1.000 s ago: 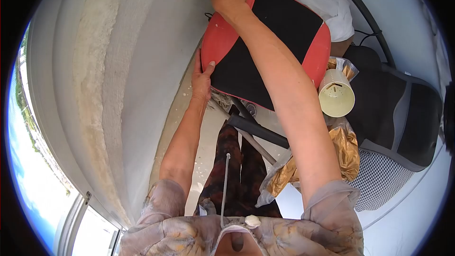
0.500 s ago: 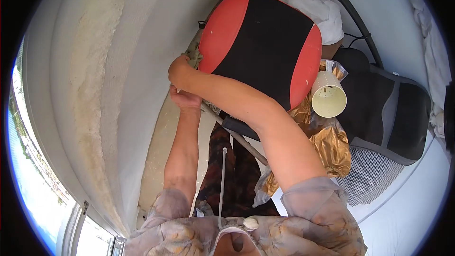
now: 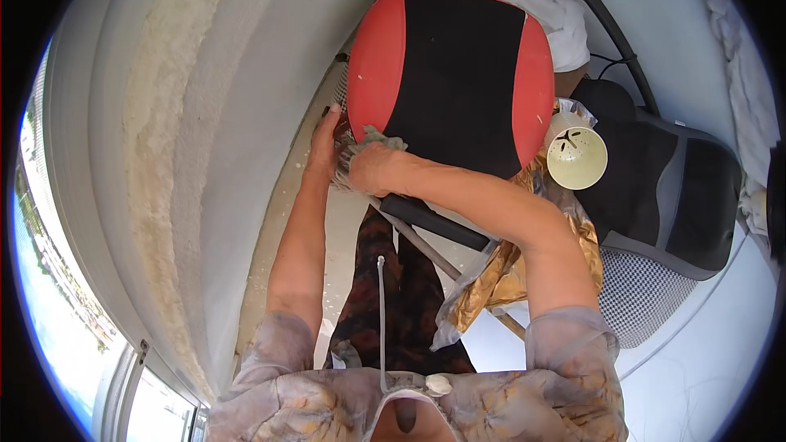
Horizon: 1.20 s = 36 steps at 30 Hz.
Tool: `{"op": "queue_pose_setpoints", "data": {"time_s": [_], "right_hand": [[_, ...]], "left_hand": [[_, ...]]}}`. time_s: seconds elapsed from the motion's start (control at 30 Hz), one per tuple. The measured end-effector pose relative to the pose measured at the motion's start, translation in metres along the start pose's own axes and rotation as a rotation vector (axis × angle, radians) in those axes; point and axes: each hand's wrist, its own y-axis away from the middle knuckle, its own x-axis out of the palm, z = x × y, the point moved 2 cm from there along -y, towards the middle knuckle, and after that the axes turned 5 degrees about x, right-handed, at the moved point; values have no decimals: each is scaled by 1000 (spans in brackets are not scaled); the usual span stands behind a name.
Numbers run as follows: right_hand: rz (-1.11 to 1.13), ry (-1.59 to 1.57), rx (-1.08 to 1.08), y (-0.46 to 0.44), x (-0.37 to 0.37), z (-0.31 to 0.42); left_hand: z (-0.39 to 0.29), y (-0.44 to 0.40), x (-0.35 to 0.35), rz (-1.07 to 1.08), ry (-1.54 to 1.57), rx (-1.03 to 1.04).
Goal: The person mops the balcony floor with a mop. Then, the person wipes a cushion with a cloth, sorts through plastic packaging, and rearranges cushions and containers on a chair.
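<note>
A rounded seat with red sides and a black middle [image 3: 458, 74] lies in front of me. My right hand [image 3: 372, 165] is closed on a greenish-grey cloth [image 3: 378, 139], which touches the seat's lower left corner. Just left of it, my left hand [image 3: 324, 143] is raised beside the seat's left edge, thumb side up. Its fingers are largely hidden, so I cannot make out whether it grips anything. Below the seat, a black padded bar [image 3: 434, 223] and a thin rod show.
Right of the seat are a pale perforated cup [image 3: 578, 157], gold foil wrapping [image 3: 491, 278] and a black and grey seat [image 3: 655, 180]. White cloth [image 3: 557, 29] and a curved black tube [image 3: 602, 16] stand behind. A pale wall [image 3: 237, 115] runs along the left.
My right hand has moved with the cloth from the seat's far edge down to its lower left corner. The seat has turned slightly. My left hand went down, then back up beside it.
</note>
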Motion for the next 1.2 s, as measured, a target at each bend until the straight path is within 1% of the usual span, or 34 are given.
{"op": "queue_pose_setpoints", "data": {"time_s": [0.03,0.07,0.1,0.17,0.23,0.3,0.4,0.5,0.53,0.63,0.7,0.77,0.83,0.93,1.0,1.03,1.1,1.13,1.17,1.2], "right_hand": [[31,-85,46,9,9,-14],[-28,-272,24,25,16,-33],[-84,-460,4,46,24,-54],[-134,-817,143,88,44,-95],[-350,-1444,190,107,97,-138],[-745,-1772,283,138,115,-149],[-1121,-1281,817,154,128,-150],[-1320,-499,1163,148,118,-121],[-1365,-521,1103,142,116,-119],[-1252,-495,1076,121,104,-88],[-1175,-503,1027,99,110,-73],[-1183,-518,876,75,119,-56],[-1137,-485,669,61,124,-36],[-1117,-458,500,59,128,-30],[-1159,-536,508,70,121,-40],[-1171,-578,513,81,117,-44],[-1252,-621,644,100,106,-59],[-1306,-651,723,110,100,-69],[-1363,-708,816,118,98,-81],[-1443,-762,835,129,95,-94]], "left_hand": [[-9,4,11,31,-75,9],[-20,12,27,9,-82,30],[-15,10,30,13,-145,61],[-5,0,36,32,-268,131],[-4,4,43,-16,-252,165],[0,6,47,-32,-262,171],[-3,5,48,-11,-270,178],[2,-1,46,-12,-250,223],[7,-5,44,-8,-247,233],[14,-13,39,-16,-237,242],[14,-12,41,-39,-232,229],[14,-12,40,-43,-224,234],[13,-11,46,-32,-228,221],[2,-3,45,-30,-265,193],[-4,3,49,-34,-285,196],[-8,8,53,-49,-259,243],[-18,23,65,-84,-209,335],[-33,42,75,-132,-291,341],[-28,48,76,-173,-349,402],[-23,50,76,-213,-404,467]]}}
